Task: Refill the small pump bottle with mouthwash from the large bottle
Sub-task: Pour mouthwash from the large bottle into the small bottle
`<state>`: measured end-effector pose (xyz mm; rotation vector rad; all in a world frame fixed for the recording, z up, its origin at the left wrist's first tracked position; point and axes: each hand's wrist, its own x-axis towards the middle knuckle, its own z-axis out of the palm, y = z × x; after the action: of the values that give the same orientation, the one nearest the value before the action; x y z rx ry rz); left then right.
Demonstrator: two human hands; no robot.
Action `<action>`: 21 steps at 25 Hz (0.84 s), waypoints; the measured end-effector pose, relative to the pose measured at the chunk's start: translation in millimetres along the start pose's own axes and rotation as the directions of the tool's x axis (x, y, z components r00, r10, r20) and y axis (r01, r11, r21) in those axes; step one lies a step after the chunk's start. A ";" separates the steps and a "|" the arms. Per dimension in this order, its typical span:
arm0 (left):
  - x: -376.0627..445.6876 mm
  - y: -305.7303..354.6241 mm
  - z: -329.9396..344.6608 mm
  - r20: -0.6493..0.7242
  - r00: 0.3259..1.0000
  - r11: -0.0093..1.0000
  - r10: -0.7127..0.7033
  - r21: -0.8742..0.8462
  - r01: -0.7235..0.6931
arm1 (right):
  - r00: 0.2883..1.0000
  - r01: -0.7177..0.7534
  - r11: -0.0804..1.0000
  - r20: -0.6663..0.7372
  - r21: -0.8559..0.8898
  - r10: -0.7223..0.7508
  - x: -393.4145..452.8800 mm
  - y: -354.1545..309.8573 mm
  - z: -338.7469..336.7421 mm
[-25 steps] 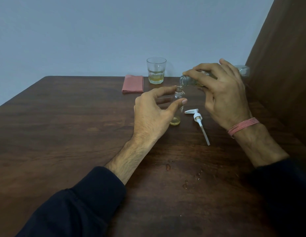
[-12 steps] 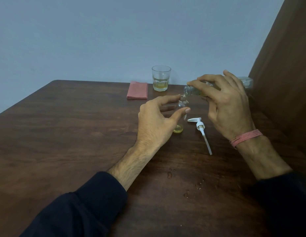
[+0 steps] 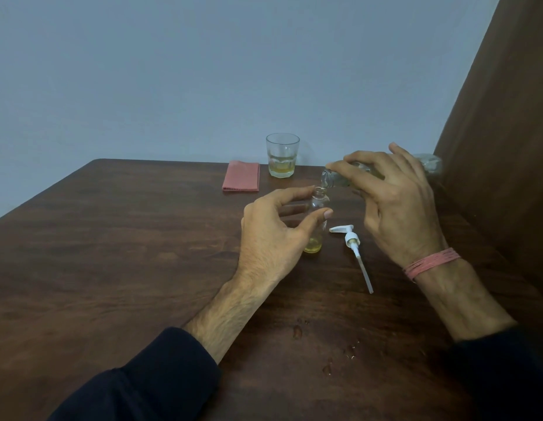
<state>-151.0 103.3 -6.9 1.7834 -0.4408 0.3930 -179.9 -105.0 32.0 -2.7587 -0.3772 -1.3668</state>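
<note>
Dark wooden tabletop (image 3: 112, 253). On it: small pump bottle (image 3: 315, 226), upright; white pump head (image 3: 352, 241) just right of it; glass (image 3: 282, 155) and folded pink cloth (image 3: 241, 180) behind; droplets (image 3: 298, 332) in front.

Glossy dark wood table (image 3: 112, 253), clear glass tumbler (image 3: 282, 154), white plastic pump (image 3: 352, 241).

Small and large bottle, pump removed.
Small clear bottle (image 3: 318, 208) stands upright on the table, uncapped, a shallow yellow layer at its base. Large clear bottle (image 3: 335, 178) tipped near horizontal, mouth directly above small bottle's neck. White pump (image 3: 352, 241) lies flat just beside.
</note>
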 end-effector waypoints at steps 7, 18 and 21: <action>0.3 1.5 -0.1 -0.003 1.000 1.000 0.016 -0.006 -0.016 | 1.000 -0.003 1.000 0.008 -0.001 0.003 0.8 -0.2 -1.0; 0.0 1.3 -0.9 -0.002 1.000 1.000 0.023 -0.004 -0.023 | 1.000 -0.006 1.000 0.020 -0.002 0.006 0.7 -2.5 -3.0; 0.5 1.6 -0.7 0.005 1.000 1.000 0.013 -0.004 -0.013 | 1.000 -0.004 1.000 0.021 -0.004 0.004 0.9 -3.0 -3.7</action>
<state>-151.3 103.6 -5.2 1.7790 -0.4572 0.3965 -182.9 -102.4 34.7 -2.7774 -0.3699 -1.3393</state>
